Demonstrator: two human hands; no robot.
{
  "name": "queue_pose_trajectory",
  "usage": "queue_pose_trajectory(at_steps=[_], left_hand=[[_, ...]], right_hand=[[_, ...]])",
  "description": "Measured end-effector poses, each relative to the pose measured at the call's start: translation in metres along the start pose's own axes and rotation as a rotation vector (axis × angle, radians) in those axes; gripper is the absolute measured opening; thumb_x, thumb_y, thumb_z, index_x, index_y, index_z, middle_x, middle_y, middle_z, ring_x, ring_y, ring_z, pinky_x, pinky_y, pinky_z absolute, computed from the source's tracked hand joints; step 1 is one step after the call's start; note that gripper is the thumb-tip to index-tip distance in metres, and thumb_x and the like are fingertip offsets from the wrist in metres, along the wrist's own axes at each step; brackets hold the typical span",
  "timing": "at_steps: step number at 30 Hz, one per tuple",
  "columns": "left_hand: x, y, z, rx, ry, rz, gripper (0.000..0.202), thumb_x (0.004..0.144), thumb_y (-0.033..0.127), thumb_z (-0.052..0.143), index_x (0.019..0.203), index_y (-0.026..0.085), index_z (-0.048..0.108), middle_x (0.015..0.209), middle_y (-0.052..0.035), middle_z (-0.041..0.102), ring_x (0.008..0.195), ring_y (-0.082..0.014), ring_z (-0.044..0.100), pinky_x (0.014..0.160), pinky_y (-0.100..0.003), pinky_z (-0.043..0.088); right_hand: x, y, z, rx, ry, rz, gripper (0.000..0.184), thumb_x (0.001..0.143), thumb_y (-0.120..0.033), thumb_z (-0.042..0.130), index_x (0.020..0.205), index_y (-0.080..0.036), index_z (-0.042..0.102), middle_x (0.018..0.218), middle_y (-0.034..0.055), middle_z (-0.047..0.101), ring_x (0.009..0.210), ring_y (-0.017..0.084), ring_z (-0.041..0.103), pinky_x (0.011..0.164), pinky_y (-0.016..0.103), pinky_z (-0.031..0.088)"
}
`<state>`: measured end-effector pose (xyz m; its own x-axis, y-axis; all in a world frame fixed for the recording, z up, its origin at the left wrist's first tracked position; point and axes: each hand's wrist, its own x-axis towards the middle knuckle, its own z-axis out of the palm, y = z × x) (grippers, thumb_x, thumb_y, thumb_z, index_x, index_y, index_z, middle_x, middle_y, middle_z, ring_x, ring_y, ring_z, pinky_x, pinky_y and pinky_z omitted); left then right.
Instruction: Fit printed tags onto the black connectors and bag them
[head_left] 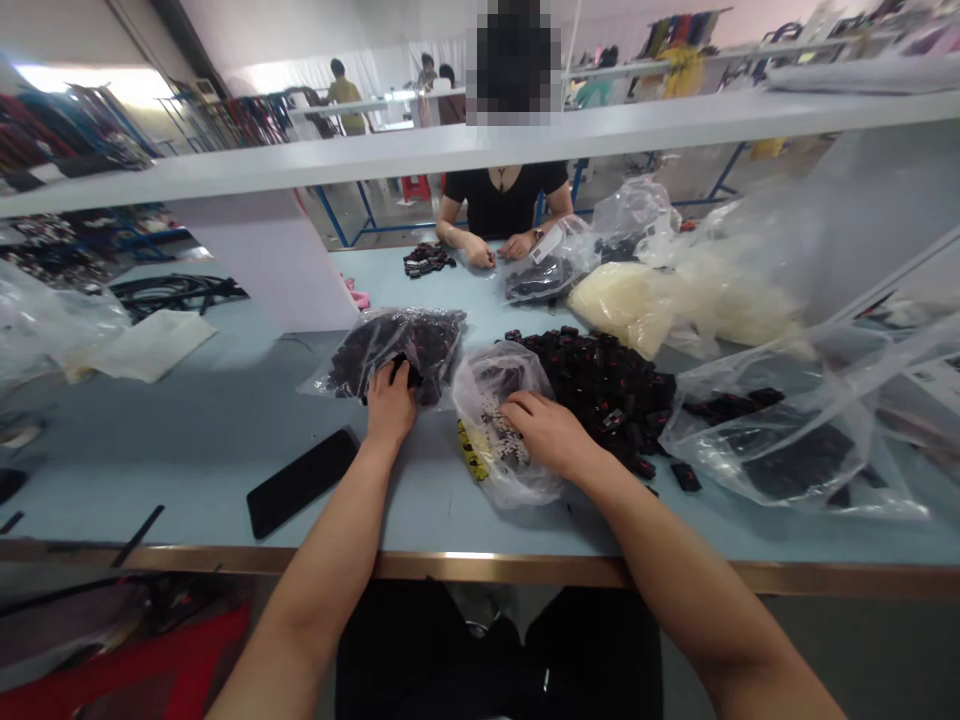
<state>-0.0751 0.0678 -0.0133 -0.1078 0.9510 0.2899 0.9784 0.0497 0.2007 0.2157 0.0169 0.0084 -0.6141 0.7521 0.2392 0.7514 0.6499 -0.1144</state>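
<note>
My left hand (pixel 390 402) rests at the near edge of a clear plastic bag of small black parts (pixel 397 352), its fingers curled on a black piece there. My right hand (pixel 546 432) lies on a second clear bag (pixel 501 425) that holds small silver pieces and a yellow-and-black label; its fingers press down on the plastic, partly bent. A loose heap of black parts with red marks (pixel 600 385) spreads just right of that hand on the pale blue table (pixel 225 420).
A black phone (pixel 303 482) lies left of my left arm. Large clear bags (pixel 787 430), one with cream material (pixel 637 300), crowd the right side. A person across the table (pixel 501 205) handles black parts (pixel 427 259). A white shelf (pixel 480 145) spans overhead.
</note>
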Motion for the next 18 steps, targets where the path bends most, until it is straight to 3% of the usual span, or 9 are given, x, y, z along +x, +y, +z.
queue_pose_trajectory(at_steps=[2, 6, 12, 18], left_hand=[[0.0, 0.001, 0.001, -0.012, 0.016, 0.016, 0.059, 0.095, 0.017, 0.055, 0.154, 0.01, 0.056, 0.163, -0.024, 0.049, 0.153, -0.0378, 0.044, 0.127, -0.053, 0.036], [-0.004, 0.003, 0.0, 0.046, 0.006, -0.078, 0.065, 0.098, 0.032, 0.061, 0.159, 0.015, 0.05, 0.166, -0.0268, 0.041, 0.154, -0.0462, 0.038, 0.121, -0.064, 0.039], [-0.004, 0.002, -0.005, 0.078, -0.052, -0.037, 0.043, 0.098, 0.031, 0.06, 0.139, 0.021, 0.071, 0.15, -0.0229, 0.056, 0.138, -0.0436, 0.052, 0.113, -0.058, 0.046], [-0.003, 0.004, -0.007, 0.018, -0.068, -0.01, 0.033, 0.099, 0.024, 0.057, 0.126, 0.021, 0.076, 0.143, -0.0195, 0.064, 0.13, -0.0407, 0.057, 0.108, -0.057, 0.047]], right_hand=[[0.0, -0.001, -0.003, -0.019, -0.082, 0.023, 0.039, 0.105, -0.009, 0.048, 0.138, -0.018, 0.065, 0.139, 0.0143, 0.067, 0.122, 0.027, 0.065, 0.099, 0.034, 0.055], [0.001, -0.004, -0.008, -0.019, -0.17, 0.089, 0.032, 0.108, -0.026, 0.052, 0.137, -0.019, 0.066, 0.14, 0.0159, 0.067, 0.125, 0.029, 0.065, 0.095, 0.035, 0.057], [0.001, -0.006, -0.014, -0.01, -0.227, 0.107, 0.037, 0.104, -0.036, 0.065, 0.136, -0.018, 0.066, 0.137, 0.0159, 0.069, 0.119, 0.031, 0.068, 0.09, 0.035, 0.057], [0.002, -0.007, -0.01, -0.017, -0.322, 0.065, 0.018, 0.104, -0.028, 0.062, 0.11, -0.017, 0.076, 0.115, 0.0145, 0.076, 0.111, 0.03, 0.07, 0.087, 0.033, 0.055]])
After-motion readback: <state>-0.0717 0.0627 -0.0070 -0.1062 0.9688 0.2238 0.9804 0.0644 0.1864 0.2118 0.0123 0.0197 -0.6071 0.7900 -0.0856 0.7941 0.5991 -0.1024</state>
